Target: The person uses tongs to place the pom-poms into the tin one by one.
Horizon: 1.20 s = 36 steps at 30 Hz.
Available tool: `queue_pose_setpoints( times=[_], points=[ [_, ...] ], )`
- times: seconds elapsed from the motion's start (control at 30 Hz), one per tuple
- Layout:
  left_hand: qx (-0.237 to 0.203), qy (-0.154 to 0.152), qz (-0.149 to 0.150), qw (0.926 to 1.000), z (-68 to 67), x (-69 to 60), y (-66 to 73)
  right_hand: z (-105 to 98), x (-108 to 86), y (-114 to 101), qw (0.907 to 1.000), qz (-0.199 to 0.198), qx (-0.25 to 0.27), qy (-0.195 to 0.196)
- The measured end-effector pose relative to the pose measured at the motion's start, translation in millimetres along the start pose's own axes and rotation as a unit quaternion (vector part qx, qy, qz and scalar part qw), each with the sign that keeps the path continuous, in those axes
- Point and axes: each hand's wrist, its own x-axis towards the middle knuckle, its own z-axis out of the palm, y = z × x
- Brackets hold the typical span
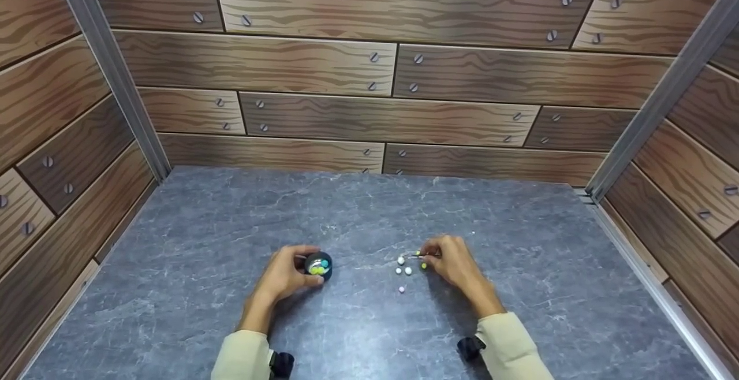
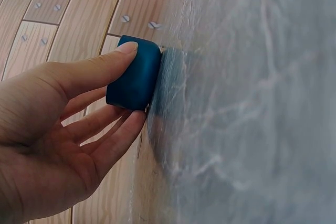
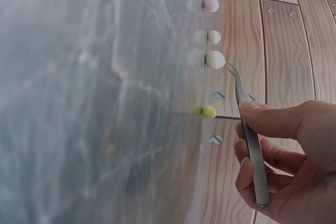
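My left hand grips a small round cup, thumb on one side and fingers on the other. The cup looks dark from the head view and blue in the left wrist view; yellow and blue balls lie inside it. In my right hand is a pair of metal tweezers, pinched between thumb and fingers. Their bent tips point at a white ball, close to it; whether they touch cannot be told. Near it are a yellow ball, a smaller pale ball and a pinkish ball.
The grey marbled tabletop carries the loose balls between the two hands. A wood-patterned wall stands behind, with more panels at left and right. Metal posts mark the corners.
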Motion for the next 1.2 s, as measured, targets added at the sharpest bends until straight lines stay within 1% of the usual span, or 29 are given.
queue_pose_setpoints(
  times=[0.37,0.47,0.6,0.83,1.1,1.2],
  points=[
    [-0.007,-0.004,0.004,1.0,-0.1,-0.6,-1.7,0.3,-0.6,0.7,0.9998,-0.02,-0.001,0.008],
    [-0.005,-0.003,0.006,1.0,0.1,-0.9,-1.9,0.9,-0.9,0.5,0.9998,-0.018,-0.001,0.008],
    [-0.002,-0.002,0.001,1.0,0.3,-0.4,-1.1,0.3,-1.1,-0.4,0.9999,-0.011,0.003,0.008],
    [-0.001,-0.001,-0.005,1.0,0.1,0.6,0.6,-2.4,-1.8,-1.3,0.999,-0.033,-0.005,0.028],
    [0.005,0.003,-0.004,1.0,0.0,-0.4,1.0,-3.1,0.3,-5.6,0.9991,-0.028,-0.007,0.031],
    [0.003,0.004,-0.007,1.0,0.0,-0.5,1.0,-2.9,1.6,-7.6,0.9989,-0.033,-0.003,0.033]
  ],
)
